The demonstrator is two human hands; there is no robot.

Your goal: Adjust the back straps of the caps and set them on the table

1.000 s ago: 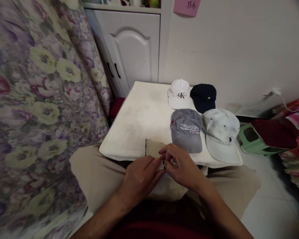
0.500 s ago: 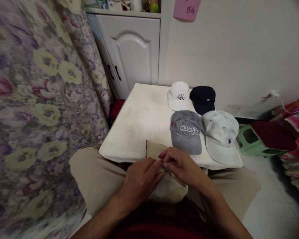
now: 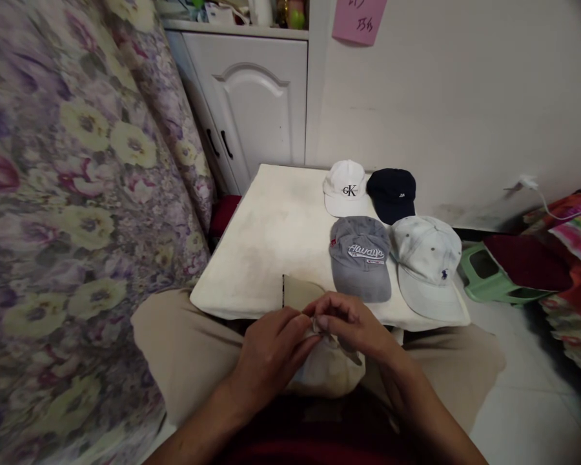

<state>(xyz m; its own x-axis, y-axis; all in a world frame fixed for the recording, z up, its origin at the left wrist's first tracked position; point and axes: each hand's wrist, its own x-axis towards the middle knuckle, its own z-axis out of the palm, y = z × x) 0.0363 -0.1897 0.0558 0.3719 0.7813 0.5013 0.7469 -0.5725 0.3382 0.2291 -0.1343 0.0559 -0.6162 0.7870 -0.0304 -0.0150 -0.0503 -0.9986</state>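
A beige cap (image 3: 330,374) rests in my lap at the table's near edge, its rounded crown toward me. A tan flap of it with a dark trimmed edge sticks out past my fingers. My left hand (image 3: 278,342) grips the cap from the left, fingers closed on its fabric. From the right, my right hand (image 3: 351,323) pinches a small part of the same cap, and the fingertips of both hands meet there. What exactly lies between the fingertips is mostly hidden. Nearest beyond my right hand sits a grey cap (image 3: 361,258) with white lettering.
On the cream-covered table (image 3: 266,219) also lie a white cap (image 3: 346,187), a navy cap (image 3: 393,194) and a pale washed cap (image 3: 428,265). A floral curtain (image 3: 87,226) hangs at left. A white cabinet (image 3: 256,97) stands behind; a green stool (image 3: 494,271) is at right.
Both hands stay on the beige cap, with only slight shifts of the fingers where they meet. The whole view has shifted slightly; the other caps keep their places.
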